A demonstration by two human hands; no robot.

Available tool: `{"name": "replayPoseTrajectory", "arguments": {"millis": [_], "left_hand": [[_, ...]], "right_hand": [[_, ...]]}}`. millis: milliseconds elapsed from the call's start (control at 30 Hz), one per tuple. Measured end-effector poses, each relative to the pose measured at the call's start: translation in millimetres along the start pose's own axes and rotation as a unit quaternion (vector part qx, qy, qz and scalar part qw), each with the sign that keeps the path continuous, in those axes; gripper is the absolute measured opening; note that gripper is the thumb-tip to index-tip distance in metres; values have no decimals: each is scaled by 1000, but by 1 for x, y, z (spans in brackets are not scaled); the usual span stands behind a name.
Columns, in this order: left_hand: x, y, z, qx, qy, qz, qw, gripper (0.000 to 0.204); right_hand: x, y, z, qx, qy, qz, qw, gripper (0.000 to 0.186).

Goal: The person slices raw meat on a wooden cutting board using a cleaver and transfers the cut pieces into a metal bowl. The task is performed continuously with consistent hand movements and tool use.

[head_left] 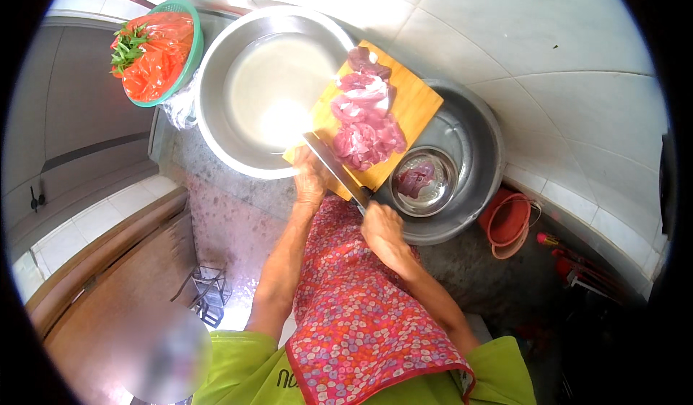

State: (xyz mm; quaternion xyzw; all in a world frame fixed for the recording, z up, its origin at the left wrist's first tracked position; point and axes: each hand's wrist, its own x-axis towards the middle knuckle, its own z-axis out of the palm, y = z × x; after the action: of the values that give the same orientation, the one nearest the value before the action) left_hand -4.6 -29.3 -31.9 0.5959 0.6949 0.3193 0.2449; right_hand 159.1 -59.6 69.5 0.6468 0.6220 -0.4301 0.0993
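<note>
A wooden cutting board [411, 102] is held tilted over the right part of a large steel basin [216, 116], with sliced raw meat [364, 131] spread along it. My left hand [309, 174] grips the board's near left corner. My right hand [379, 221] is closed on the dark handle of a knife [332, 165], whose blade lies along the board's left side, beside the meat. To the right, a steel bowl [440, 188] with a dark red piece of meat [415, 180] sits inside a larger grey basin [480, 145].
A green colander [188, 73] with red plastic bags [151, 73] and leafy greens [128, 44] stands at back left. A red bucket [509, 217] is at right near tools [574, 260]. Tiled walls [563, 116] bound the right side; a wooden door [108, 275] is at lower left.
</note>
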Motion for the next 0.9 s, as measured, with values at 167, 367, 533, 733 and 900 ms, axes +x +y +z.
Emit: {"name": "replayPoseTrajectory", "arguments": {"millis": [167, 367, 533, 733, 900], "left_hand": [[1, 6, -1, -22, 15, 0, 1000, 24], [3, 2, -5, 8, 10, 1, 1000, 14], [6, 17, -3, -60, 77, -56, 994, 17], [0, 5, -3, 7, 15, -3, 1000, 21], [-1, 3, -3, 16, 14, 44, 999, 23]], "right_hand": [[41, -25, 13, 33, 39, -53, 997, 16], [3, 43, 16, -1, -27, 12, 1000, 17], [-5, 35, -10, 62, 25, 5, 998, 16], [-8, 23, 2, 28, 8, -19, 999, 18], [-8, 19, 9, 8, 18, -22, 1000, 15]]}}
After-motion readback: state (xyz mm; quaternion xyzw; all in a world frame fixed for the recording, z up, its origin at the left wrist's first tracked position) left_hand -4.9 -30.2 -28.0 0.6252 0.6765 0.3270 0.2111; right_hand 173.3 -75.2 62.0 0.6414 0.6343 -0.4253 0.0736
